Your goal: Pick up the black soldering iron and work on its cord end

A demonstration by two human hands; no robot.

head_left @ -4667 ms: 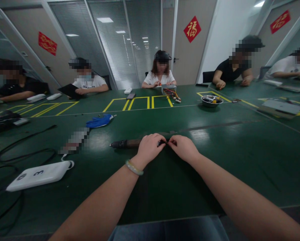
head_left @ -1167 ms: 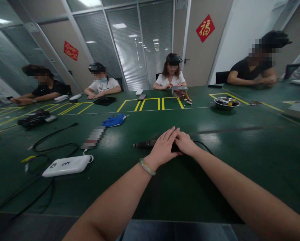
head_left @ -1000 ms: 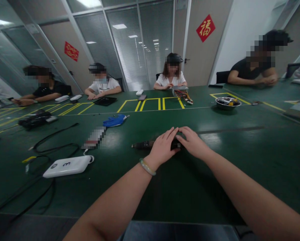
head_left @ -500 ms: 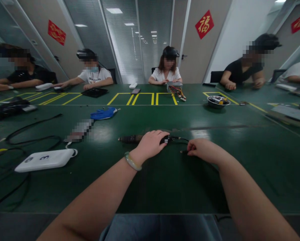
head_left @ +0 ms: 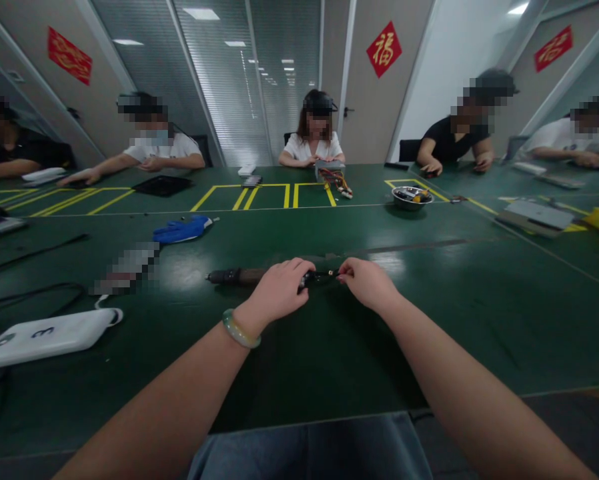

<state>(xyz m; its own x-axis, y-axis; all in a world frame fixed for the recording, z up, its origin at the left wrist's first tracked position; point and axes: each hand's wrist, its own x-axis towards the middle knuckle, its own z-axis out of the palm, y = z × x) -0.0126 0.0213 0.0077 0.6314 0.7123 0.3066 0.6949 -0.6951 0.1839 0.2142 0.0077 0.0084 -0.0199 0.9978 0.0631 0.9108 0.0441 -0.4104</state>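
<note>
A dark pen-shaped power tool (head_left: 232, 277) lies on the green table (head_left: 329, 347), its tip pointing left. My left hand (head_left: 279, 290) is curled over the tool's right end and holds it down. My right hand (head_left: 367, 283) pinches a small black cable plug (head_left: 329, 274) right at the tool's rear end; whether the plug is seated in the tool is too small to tell. A pale green bangle sits on my left wrist.
A white box marked 3 (head_left: 44, 337) and black cables (head_left: 29, 293) lie at the left. A blue glove (head_left: 179, 230) is behind them. A metal bowl (head_left: 412, 197) and a wired grey box (head_left: 329, 173) stand farther back. Several people sit around the table.
Half a second ago my right hand held the plug apart from the tool, lower right. It has moved left and up, bringing the plug to the tool's end. My left hand stayed on the tool.
</note>
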